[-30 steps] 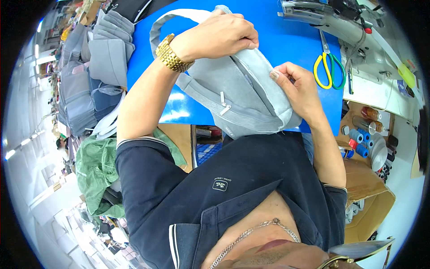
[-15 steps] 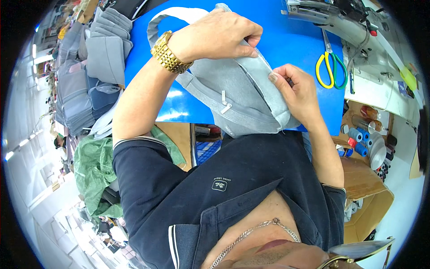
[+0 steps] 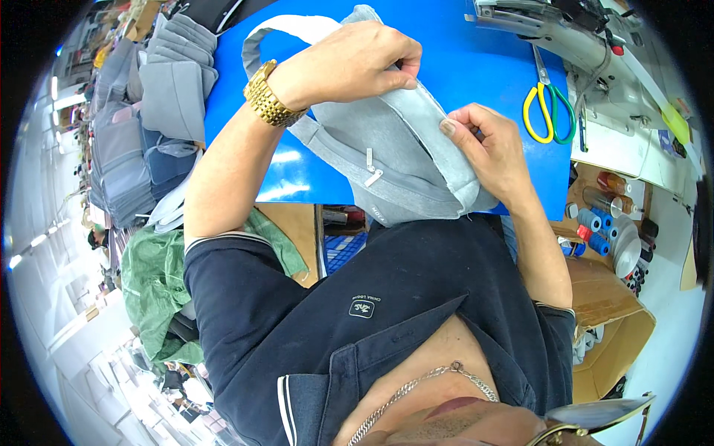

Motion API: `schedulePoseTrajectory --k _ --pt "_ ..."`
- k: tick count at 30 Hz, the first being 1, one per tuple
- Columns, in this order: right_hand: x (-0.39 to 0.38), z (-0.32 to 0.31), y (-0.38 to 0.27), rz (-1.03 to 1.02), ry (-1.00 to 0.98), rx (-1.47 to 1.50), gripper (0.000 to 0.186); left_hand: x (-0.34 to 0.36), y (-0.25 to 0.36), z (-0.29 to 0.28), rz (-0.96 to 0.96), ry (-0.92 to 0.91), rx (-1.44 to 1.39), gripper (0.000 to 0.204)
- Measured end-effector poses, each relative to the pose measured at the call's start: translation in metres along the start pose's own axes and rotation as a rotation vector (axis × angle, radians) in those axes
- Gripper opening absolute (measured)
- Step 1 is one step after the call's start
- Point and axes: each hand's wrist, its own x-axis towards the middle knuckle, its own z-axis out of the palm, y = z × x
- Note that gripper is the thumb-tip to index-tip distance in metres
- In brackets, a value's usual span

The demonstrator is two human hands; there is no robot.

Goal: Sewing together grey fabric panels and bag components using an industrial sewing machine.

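A light grey fabric bag (image 3: 387, 134) with a zipper and two pale zipper pulls (image 3: 373, 169) lies across the table edge and my lap. My left hand (image 3: 361, 63), below a gold watch, is closed with thumb and fingers pinching the upper part of the bag's edge. Lower along that same edge, my right hand (image 3: 487, 145) grips the fabric, its thumb on top and fingers curled behind. Between the hands the bag's opening shows as a long slit. A grey strap (image 3: 256, 44) loops out to the left behind my left wrist.
Beneath the bag is a blue tabletop (image 3: 476, 67). Scissors (image 3: 549, 111) with yellow and green handles lie right, near a sewing machine (image 3: 550, 22). Stacked grey fabric pieces (image 3: 175, 97) stand left. Thread spools (image 3: 599, 223) and a cardboard box (image 3: 610, 327) sit at right.
My left hand has shifted slightly left, its fingers still pinching the bag's edge. The bag's edge between my hands has moved a little with it. My right hand keeps nearly the same place.
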Motion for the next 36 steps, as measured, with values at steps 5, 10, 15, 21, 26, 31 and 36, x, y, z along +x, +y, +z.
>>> schedulePoseTrajectory --k 5,10,15,21,26,31,36 --pt "0.000 0.000 -0.001 -0.015 -0.002 -0.043 0.021 -0.001 -0.001 0.000 0.003 0.001 0.006 0.013" --pt "0.001 0.000 0.000 -0.027 -0.002 -0.061 0.022 -0.001 -0.002 0.001 -0.013 -0.012 0.028 0.014" --pt "0.003 0.000 0.000 -0.028 -0.004 -0.066 0.022 -0.001 -0.003 0.002 0.007 0.018 0.036 0.015" --pt "0.005 0.002 0.005 0.043 -0.001 -0.042 0.022 0.004 -0.011 0.016 0.143 0.284 0.106 0.013" --pt "0.004 0.003 0.010 0.058 0.020 0.008 0.024 0.012 -0.001 -0.008 0.053 0.029 0.058 0.016" --pt "0.003 0.002 0.010 0.079 0.006 0.020 0.023 0.012 0.001 -0.010 0.050 -0.030 0.031 0.018" --pt "0.006 0.003 0.014 0.078 0.016 0.022 0.022 0.018 0.000 -0.012 -0.061 -0.147 0.060 0.018"
